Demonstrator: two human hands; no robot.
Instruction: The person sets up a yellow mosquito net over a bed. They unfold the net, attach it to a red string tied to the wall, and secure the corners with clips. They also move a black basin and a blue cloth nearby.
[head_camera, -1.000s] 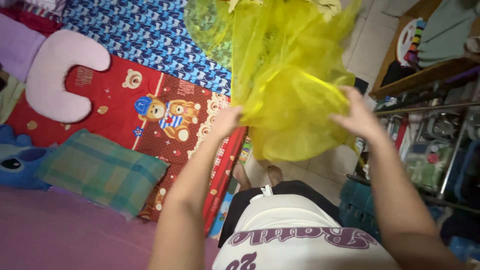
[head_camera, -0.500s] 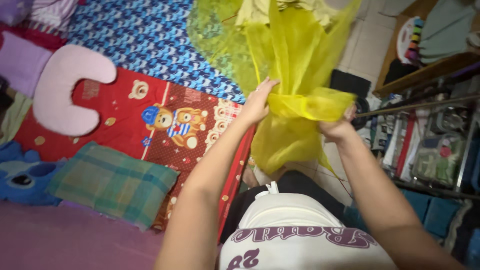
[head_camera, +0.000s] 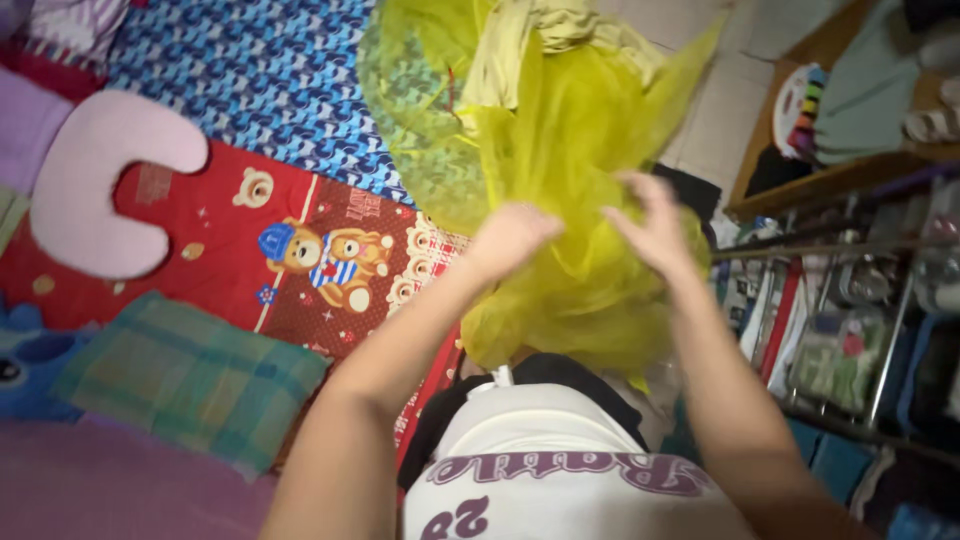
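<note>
Head view: blurred left hand (head_camera: 512, 238) and right hand (head_camera: 655, 228) bunch sheer yellow fabric (head_camera: 570, 150).

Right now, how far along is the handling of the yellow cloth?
Little looks finished: no folded piece shows on the patterned bedding. In hand: the left hand and right hand are both pressed into the sheer yellow cloth, which hangs bunched and crumpled before the person. Left: the whole cloth is unflattened, its upper part loose.
</note>
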